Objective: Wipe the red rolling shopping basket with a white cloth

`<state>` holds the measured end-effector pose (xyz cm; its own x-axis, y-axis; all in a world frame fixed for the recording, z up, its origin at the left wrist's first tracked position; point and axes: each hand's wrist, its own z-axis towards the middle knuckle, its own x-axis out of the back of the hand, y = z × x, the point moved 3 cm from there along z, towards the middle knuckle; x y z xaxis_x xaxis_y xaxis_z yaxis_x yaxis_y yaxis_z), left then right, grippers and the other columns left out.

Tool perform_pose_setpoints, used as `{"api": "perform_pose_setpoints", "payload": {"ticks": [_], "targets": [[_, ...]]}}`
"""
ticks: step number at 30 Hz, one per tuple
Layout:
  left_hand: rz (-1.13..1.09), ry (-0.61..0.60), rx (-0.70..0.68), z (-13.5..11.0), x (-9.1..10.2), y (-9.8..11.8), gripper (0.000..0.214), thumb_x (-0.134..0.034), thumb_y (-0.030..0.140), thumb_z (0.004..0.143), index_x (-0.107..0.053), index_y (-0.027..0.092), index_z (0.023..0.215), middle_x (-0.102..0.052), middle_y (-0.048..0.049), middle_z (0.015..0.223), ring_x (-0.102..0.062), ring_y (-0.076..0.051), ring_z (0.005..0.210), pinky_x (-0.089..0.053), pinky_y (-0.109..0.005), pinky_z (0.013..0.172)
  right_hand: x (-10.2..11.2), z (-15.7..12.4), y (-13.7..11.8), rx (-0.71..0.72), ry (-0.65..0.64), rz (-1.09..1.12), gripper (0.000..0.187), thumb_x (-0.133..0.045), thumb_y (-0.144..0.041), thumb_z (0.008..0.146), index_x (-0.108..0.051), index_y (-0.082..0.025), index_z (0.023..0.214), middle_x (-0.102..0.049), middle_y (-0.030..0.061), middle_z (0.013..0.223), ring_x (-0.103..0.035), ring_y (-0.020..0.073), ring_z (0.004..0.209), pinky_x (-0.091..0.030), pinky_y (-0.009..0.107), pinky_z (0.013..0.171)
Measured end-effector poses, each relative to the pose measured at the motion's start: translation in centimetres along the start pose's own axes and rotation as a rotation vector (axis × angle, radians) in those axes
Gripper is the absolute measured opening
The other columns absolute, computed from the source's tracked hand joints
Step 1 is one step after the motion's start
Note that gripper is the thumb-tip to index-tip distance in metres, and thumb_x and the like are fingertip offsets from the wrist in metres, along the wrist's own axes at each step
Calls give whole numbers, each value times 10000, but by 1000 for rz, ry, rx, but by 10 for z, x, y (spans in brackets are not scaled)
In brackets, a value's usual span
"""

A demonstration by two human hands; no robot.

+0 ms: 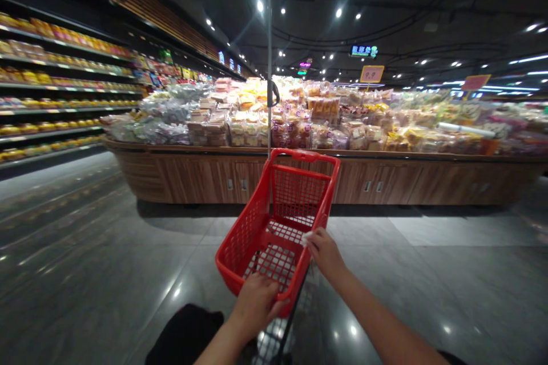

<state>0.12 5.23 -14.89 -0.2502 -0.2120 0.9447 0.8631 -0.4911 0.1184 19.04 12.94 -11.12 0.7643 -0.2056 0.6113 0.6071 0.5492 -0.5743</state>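
A red plastic shopping basket-cart with grid walls stands in front of me, tilted a little to the right in view. Its grid floor shows nothing lying in it. My left hand is closed over the near rim, thumb to the right. Over the right rim, my right hand has its fingers pinched on a small white thing, perhaps a tissue or paper; its exact kind is too small to make out. Whether the right fingers also touch the rim I cannot tell.
Ahead runs a wood-panelled display counter heaped with packaged foods. A thin pole rises behind the cart's far end. Stocked shelves line the left. Price signs stand above the goods. Grey tiled floor surrounds the cart.
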Motion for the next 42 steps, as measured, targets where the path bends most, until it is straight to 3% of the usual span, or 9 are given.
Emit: {"api": "perform_pose_setpoints", "payload": {"ticks": [3, 10, 16, 19, 26, 29, 33, 38, 42], "targets": [[1, 18, 0, 1, 0, -1, 206, -540, 353, 808, -555, 193, 680, -631, -23, 706, -567, -180, 722, -382, -344, 732, 0, 1, 8, 23, 90, -26, 238, -483, -145, 856, -695, -197, 948, -612, 83, 1004, -618, 188, 896, -518, 334, 826], [-5, 4, -7, -1, 0, -9, 206, -543, 364, 807, -560, 196, 688, -628, -21, 716, -559, -178, 729, -377, -336, 733, -23, -42, -14, 351, -97, 35, 360, -459, -100, 859, -620, -221, 1157, -639, 71, 1156, -560, 205, 1104, -445, 399, 986], [-10, -2, -30, -4, -2, -16, 242, -515, 385, 825, -546, 191, 684, -615, -21, 726, -539, -175, 732, -369, -336, 729, -9, 3, 27, 79, 133, 21, 314, -463, -99, 812, -665, -176, 1040, -646, 113, 1138, -581, 230, 1098, -456, 450, 955], [-14, 1, -41, -5, -2, -20, 235, -517, 376, 822, -545, 189, 682, -612, -20, 727, -531, -170, 727, -366, -333, 730, -12, 1, 16, 56, 139, 84, 235, -476, -121, 814, -677, -175, 922, -683, 97, 1017, -632, 209, 980, -495, 388, 891], [-27, 40, -83, -9, -1, -32, 329, -501, 474, 821, -549, 187, 668, -605, -21, 705, -532, -160, 706, -363, -323, 727, -32, -42, -31, 405, -165, 180, 263, -456, -95, 855, -630, -202, 1019, -673, 59, 1016, -598, 173, 976, -476, 312, 877], [-17, 80, -97, -8, -2, -37, 402, -496, 538, 809, -531, 182, 626, -591, -17, 660, -523, -155, 670, -362, -314, 702, -24, -26, -8, 459, -71, 100, 248, -446, -118, 877, -635, -193, 1019, -674, 80, 1039, -592, 196, 1002, -475, 361, 894], [-22, 123, -95, -5, -3, -40, 444, -492, 580, 799, -520, 181, 608, -585, -11, 644, -516, -150, 654, -358, -309, 695, -22, -12, 9, 333, 108, 18, 242, -440, -100, 866, -643, -176, 975, -677, 104, 1013, -604, 216, 975, -498, 391, 861], [-28, 115, -72, -2, -4, -42, 432, -492, 566, 804, -523, 180, 612, -587, -14, 657, -512, -156, 680, -352, -326, 727, -48, -48, -24, 486, -44, 98, 231, -445, -152, 892, -608, -187, 1051, -668, 75, 1066, -586, 196, 1005, -485, 354, 900], [-37, 102, -48, -1, -2, -44, 418, -547, 564, 770, -525, 178, 612, -597, -14, 668, -514, -159, 703, -344, -342, 774, -41, -47, -19, 606, -88, 62, 247, -419, -182, 914, -607, -185, 1074, -660, 80, 1101, -582, 192, 1021, -478, 358, 917]]}}
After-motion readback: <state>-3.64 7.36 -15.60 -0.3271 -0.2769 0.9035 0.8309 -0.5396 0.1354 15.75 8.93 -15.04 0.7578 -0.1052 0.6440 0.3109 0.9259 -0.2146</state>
